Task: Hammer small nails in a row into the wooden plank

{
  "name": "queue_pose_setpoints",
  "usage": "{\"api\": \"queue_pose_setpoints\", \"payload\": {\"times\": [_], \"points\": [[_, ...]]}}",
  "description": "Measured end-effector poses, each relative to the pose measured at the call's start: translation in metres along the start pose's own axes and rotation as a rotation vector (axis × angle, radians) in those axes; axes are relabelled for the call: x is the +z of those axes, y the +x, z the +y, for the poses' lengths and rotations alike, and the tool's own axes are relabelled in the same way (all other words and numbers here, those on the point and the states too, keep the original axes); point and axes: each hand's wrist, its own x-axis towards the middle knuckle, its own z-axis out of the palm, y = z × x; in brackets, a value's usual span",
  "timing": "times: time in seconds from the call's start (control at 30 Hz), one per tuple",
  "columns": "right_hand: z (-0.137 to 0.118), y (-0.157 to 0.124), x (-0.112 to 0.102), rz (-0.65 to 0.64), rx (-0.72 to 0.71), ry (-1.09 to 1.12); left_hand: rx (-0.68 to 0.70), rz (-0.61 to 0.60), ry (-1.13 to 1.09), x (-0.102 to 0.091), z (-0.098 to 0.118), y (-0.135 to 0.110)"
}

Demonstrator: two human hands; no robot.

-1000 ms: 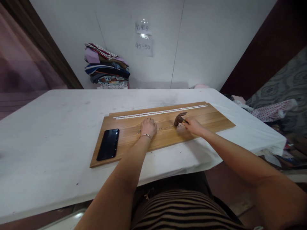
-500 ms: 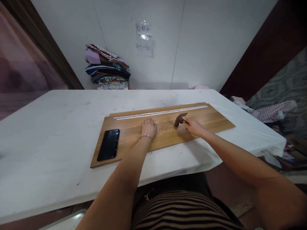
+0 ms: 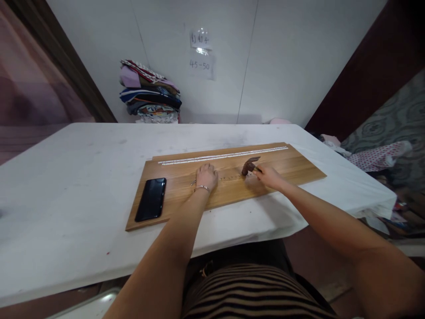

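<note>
The wooden board lies flat on the white cloth near its front edge, likely for easy reach. The hammer is held claw up, its handle gripped by the right hand, seemingly for control. The left hand rests on the board, perhaps steadying it; I cannot tell whether its fingers hold anything. Small nails line up between the hands.
</note>
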Motion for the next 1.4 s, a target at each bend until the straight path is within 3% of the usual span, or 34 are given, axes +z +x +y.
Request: {"api": "queue_pose_setpoints", "payload": {"times": [0.5,1.4], "points": [[0.0078,0.0037,0.0033,0.005,-0.023,0.004,0.015,0.029,-0.003,0.0082,-0.0033,0.0025],[0.0046,0.0014,0.0033,-0.023,0.021,-0.009,0.006,0.007,0.008,0.0030,-0.0018,0.0010]]}}
